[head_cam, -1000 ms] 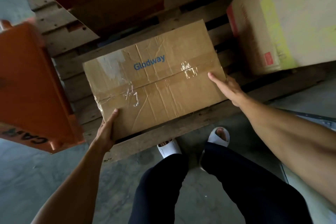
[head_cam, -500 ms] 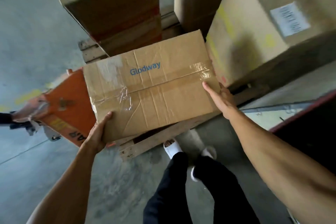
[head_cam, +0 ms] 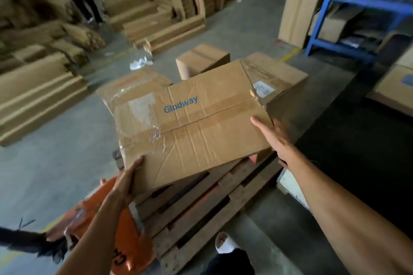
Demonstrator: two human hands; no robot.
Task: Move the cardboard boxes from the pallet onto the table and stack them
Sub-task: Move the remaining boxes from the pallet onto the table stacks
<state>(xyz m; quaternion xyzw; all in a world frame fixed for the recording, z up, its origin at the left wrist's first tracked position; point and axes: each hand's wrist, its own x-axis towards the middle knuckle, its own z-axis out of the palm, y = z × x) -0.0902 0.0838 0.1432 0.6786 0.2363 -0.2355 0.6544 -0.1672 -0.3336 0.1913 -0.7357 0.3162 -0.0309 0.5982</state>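
Note:
A flat taped cardboard box (head_cam: 201, 123) printed "Glodway" is held in the air above the wooden pallet (head_cam: 201, 212). My left hand (head_cam: 128, 179) grips its near left corner, thumb on top and fingers underneath. My right hand (head_cam: 273, 138) presses flat against its right edge with straight fingers. More boxes stay on the pallet behind it: a tall one with a white label (head_cam: 281, 82), a smaller one (head_cam: 201, 58) and a crumpled one (head_cam: 131, 87). No table shows in view.
An orange pallet jack (head_cam: 125, 250) sits at the pallet's near left corner. Stacks of flattened cardboard (head_cam: 38, 94) line the left and back. A blue shelving rack (head_cam: 357, 6) stands at the right. A white board (head_cam: 292, 187) lies by my right arm. My white-shod foot (head_cam: 224, 244) stands by the pallet.
The box has risen off the pallet in both hands. My head has lifted, so the warehouse floor and stacks beyond the pallet show. Both hands keep the same hold.

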